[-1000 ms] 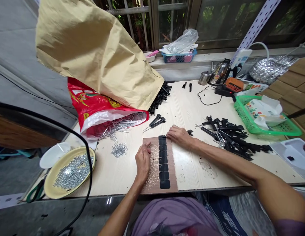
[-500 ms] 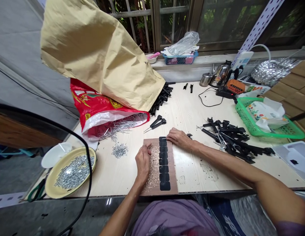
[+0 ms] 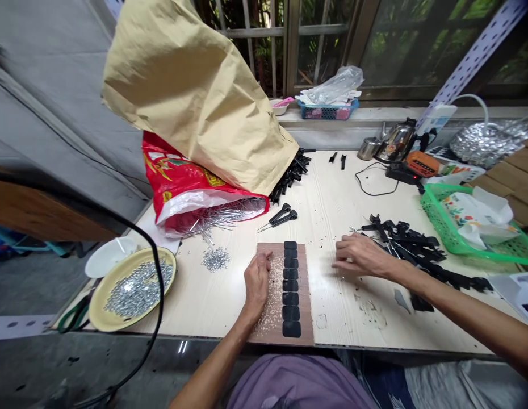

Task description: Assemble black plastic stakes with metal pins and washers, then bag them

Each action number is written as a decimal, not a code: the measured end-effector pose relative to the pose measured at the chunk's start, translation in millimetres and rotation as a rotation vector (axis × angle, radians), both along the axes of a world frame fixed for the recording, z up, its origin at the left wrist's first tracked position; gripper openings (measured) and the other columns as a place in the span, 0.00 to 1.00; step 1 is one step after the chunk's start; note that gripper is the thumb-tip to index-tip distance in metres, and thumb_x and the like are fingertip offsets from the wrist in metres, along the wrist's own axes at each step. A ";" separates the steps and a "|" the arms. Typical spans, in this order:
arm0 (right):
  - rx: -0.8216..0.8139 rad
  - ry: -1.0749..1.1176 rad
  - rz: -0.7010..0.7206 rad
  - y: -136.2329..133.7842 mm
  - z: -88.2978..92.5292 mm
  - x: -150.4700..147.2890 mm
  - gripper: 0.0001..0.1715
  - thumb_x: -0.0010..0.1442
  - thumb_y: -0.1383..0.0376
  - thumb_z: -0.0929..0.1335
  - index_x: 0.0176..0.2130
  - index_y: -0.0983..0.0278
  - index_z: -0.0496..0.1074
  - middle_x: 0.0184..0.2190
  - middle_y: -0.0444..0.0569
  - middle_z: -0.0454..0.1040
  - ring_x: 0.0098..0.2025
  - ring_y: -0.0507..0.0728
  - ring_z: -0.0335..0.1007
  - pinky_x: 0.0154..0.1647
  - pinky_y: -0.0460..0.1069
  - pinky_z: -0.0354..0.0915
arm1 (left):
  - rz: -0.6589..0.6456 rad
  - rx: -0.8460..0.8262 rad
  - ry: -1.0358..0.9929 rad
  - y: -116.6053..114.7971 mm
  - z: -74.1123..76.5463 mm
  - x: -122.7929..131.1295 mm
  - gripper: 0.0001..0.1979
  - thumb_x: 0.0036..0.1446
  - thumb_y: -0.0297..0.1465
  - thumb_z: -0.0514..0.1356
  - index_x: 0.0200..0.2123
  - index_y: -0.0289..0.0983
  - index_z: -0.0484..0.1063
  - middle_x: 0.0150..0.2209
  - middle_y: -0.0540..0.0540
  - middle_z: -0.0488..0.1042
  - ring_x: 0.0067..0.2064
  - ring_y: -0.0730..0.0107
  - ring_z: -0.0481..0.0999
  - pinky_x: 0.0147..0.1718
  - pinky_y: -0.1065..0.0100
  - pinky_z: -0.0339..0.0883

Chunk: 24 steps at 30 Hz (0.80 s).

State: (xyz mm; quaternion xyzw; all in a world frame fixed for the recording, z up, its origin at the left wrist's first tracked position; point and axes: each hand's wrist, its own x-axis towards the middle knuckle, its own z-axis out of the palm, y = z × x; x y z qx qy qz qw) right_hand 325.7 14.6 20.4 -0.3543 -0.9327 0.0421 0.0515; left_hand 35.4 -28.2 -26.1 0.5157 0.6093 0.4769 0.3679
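A brown board [image 3: 307, 295] lies at the table's front edge with a column of several black rectangular pieces [image 3: 290, 299] on it and pale specks to their left. My left hand [image 3: 256, 279] rests at the board's left edge, fingers curled together; what they hold, if anything, is hidden. To the right of the board, my right hand [image 3: 358, 255] hovers over the table with its fingers apart, beside a pile of black parts and metal pins [image 3: 406, 241]. Two black-handled pins [image 3: 283, 217] lie behind the board. A small heap of metal bits [image 3: 216, 259] is left of it.
A yellow bowl of metal bits [image 3: 171, 284] and a white dish [image 3: 100, 258] stand left. Behind are a red bag of pins [image 3: 179, 176] and a big tan sack [image 3: 196, 96]. A green basket [image 3: 443, 227] stands right. A black cable [image 3: 162, 272] crosses the left side.
My right hand has moved right, off the top of the board toward the black pile, and its fingers have spread. My left hand stays at the board. The view has shifted slightly.
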 end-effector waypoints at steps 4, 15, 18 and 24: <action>0.140 0.069 -0.057 26.8 17.1 -29.8 0.17 0.64 0.56 0.61 0.32 0.63 0.72 0.31 0.48 0.72 0.35 0.55 0.63 0.35 0.49 0.55 | 0.000 0.009 0.042 -1.5 -0.4 1.8 0.23 0.64 0.41 0.44 0.33 0.35 0.75 0.32 0.44 0.75 0.42 0.62 0.75 0.40 0.65 0.64; 0.210 0.110 0.006 115.0 -56.4 -150.1 0.12 0.61 0.58 0.65 0.39 0.62 0.73 0.35 0.51 0.71 0.40 0.58 0.60 0.39 0.50 0.53 | 0.156 0.189 0.608 -18.8 -3.9 -96.3 0.13 0.61 0.32 0.53 0.46 0.38 0.73 0.36 0.44 0.71 0.38 0.65 0.70 0.38 0.66 0.64; 0.160 0.112 0.026 115.3 -60.3 -150.1 0.14 0.64 0.59 0.62 0.41 0.60 0.74 0.37 0.51 0.70 0.39 0.56 0.61 0.37 0.49 0.54 | 0.129 0.164 0.840 -13.8 -6.5 -117.5 0.12 0.61 0.32 0.53 0.45 0.40 0.74 0.36 0.44 0.71 0.41 0.63 0.67 0.39 0.65 0.63; 0.150 0.115 0.011 110.7 -66.6 -148.9 0.16 0.66 0.63 0.58 0.42 0.61 0.73 0.38 0.52 0.70 0.40 0.56 0.62 0.35 0.48 0.58 | 0.004 0.053 1.123 7.2 -9.7 -118.4 0.11 0.61 0.33 0.53 0.40 0.45 0.76 0.37 0.43 0.70 0.41 0.60 0.62 0.28 0.67 0.58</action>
